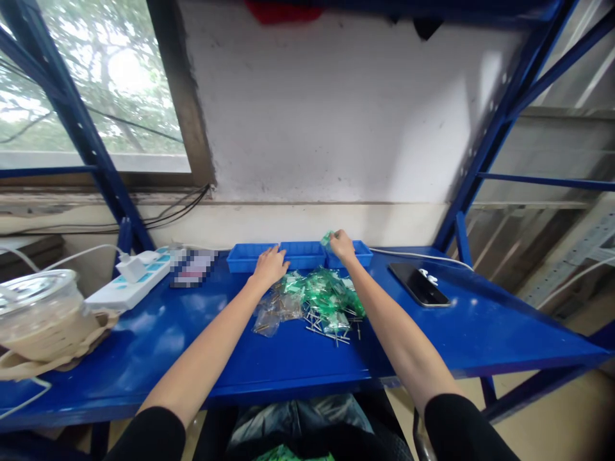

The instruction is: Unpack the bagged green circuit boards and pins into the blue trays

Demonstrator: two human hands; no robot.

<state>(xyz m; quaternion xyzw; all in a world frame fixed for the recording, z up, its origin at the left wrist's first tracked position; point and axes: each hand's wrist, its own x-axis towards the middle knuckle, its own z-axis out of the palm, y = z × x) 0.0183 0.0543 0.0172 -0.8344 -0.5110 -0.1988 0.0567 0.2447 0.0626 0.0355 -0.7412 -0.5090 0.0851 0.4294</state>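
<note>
My right hand (342, 246) is raised over the right blue bin (364, 255), its fingers closed on a small green plastic bag (327, 239). My left hand (271, 264) is at the front of the left blue bin (243, 257) and the middle blue bin (303, 257). Its fingers are apart, and I see nothing held in them. A heap of green plastic bags (331, 291) lies between my forearms. Clear bags with brownish pieces (273, 310) sit on its left side. Loose thin metal pins (329, 328) are scattered at its near edge.
A black phone (419, 285) with white earbuds (427, 277) lies to the right on the blue table (298, 368). On the left are a white power strip (127, 288) and a lidded drink cup (43, 320). Blue rack posts (504, 128) rise at both sides.
</note>
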